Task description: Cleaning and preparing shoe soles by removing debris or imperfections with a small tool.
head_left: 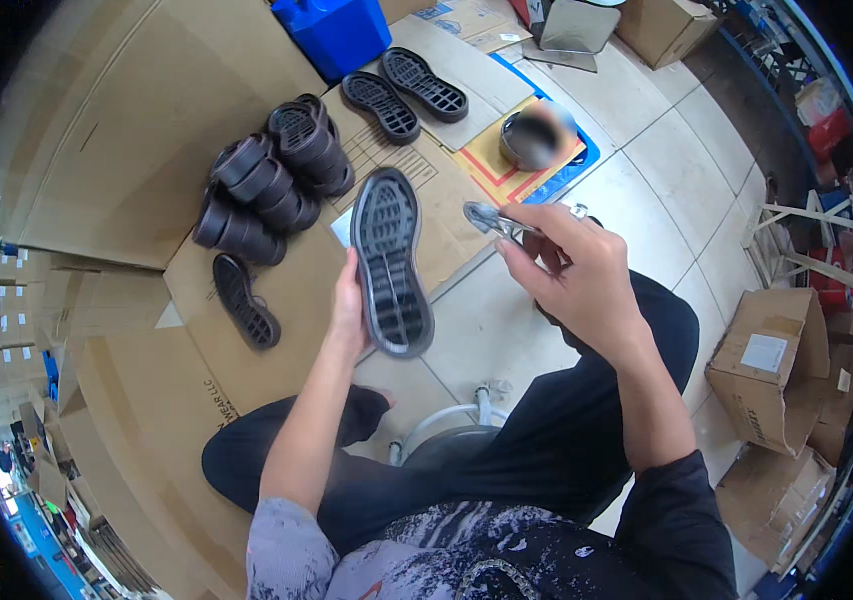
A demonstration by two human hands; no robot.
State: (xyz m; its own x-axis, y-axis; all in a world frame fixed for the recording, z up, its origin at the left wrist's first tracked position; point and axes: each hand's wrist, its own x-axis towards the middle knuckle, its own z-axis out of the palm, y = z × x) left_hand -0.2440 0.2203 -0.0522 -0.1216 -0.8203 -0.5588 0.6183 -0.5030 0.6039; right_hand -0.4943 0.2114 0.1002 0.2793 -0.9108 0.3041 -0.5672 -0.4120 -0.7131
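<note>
Upright in front of me, a dark shoe sole [389,260] with a ribbed, hollow inner side is gripped by my left hand [348,305] along its left edge. To its right, my right hand [571,260] pinches a small brush [491,217] with a grey, wet-looking head and a thin metal handle. The brush head points left toward the sole but is apart from it. Beyond my right hand stands a round pot [529,140], its inside partly blurred. Two more dark soles [380,106] lie side by side on the cardboard farther away.
Several stacked dark soles [271,190] stand on the cardboard [236,350] at the left, beside a single sole [244,300]. A blue container [336,38] is at the back. Cardboard boxes [771,370] sit on the tiled floor [646,180] to the right.
</note>
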